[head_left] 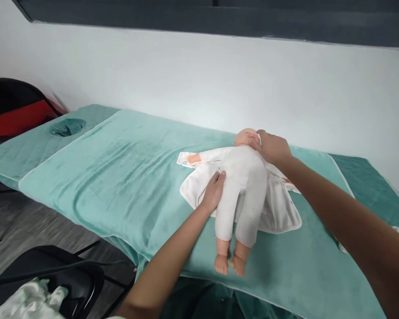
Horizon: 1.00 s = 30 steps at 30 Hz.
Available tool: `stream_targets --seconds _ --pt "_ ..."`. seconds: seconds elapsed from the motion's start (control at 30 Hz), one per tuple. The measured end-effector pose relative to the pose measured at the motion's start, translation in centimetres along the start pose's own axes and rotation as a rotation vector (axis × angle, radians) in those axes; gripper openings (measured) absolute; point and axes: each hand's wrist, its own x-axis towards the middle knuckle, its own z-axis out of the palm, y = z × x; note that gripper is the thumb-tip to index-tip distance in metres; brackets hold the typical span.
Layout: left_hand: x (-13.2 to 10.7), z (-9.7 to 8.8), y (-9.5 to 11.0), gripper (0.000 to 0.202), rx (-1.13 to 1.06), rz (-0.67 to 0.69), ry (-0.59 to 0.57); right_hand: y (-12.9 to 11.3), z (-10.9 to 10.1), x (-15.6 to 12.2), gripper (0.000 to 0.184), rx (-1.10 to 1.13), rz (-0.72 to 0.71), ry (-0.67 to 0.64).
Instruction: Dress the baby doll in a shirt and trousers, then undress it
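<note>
A baby doll with a white cloth body lies on its back on a teal-covered bed, head toward the wall, bare feet toward me. Under it is spread an open white garment. My left hand rests flat on the garment's left flap, fingers against the doll's side. My right hand is cupped over the doll's neck and shoulder, beside the head; whether it grips cannot be made out.
The bed has a face hole at its left end and stands against a white wall. A black chair with red fabric sits at far left. Another black chair with pale patterned cloth is at lower left.
</note>
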Motion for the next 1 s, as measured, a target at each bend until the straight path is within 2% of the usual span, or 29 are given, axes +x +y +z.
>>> stream_targets --seconds 0.07,0.17,0.23,0.3,0.4,0.53,0.6,0.67,0.73,0.8,0.9,1.0 --pt "0.4 0.3 -0.2 0.044 0.101 0.091 0.098 -2.9 0.1 -0.4 0.045 0.05 -0.148 0.064" --pt "1.1 0.3 -0.5 0.038 0.258 0.211 0.17 -7.3 1.5 -0.1 0.04 0.069 -0.428 0.028" --pt "1.6 -0.1 -0.8 0.034 0.403 0.283 0.154 -9.8 2.7 0.7 0.041 0.032 -0.475 -0.053" --pt "2.0 -0.6 -1.0 0.031 0.56 0.344 0.127 -11.5 3.9 1.6 0.04 -0.031 -0.447 -0.176" --pt "2.7 -1.2 -1.4 0.029 0.782 0.406 0.088 -12.8 5.0 2.7 0.039 -0.109 -0.443 -0.304" --pt "3.6 -1.6 -1.7 0.029 1.055 0.489 0.055 -13.0 5.3 3.2 0.034 -0.128 -0.438 -0.314" --pt "4.1 -1.9 -1.7 0.029 1.15 0.528 0.097 -12.6 5.0 3.2 0.034 -0.119 -0.423 -0.302" --pt "4.7 -2.3 -1.7 0.028 1.217 0.515 0.194 -11.9 4.5 3.0 0.036 -0.101 -0.408 -0.281" --pt "5.5 -2.8 -1.8 0.023 1.187 0.462 0.28 -11.1 4.0 2.7 0.038 -0.057 -0.393 -0.253" --pt "6.2 -3.4 -1.9 0.015 1.069 0.427 0.305 -10.3 3.7 2.3 0.037 0.005 -0.384 -0.233" --pt "7.2 -4.2 -2.1 0.009 0.766 0.368 0.314 -9.2 3.2 1.5 0.037 0.076 -0.406 -0.239" --pt "7.7 -4.7 -2.0 0.018 0.434 0.28 0.343 -8.5 2.9 0.6 0.042 0.102 -0.441 -0.257"
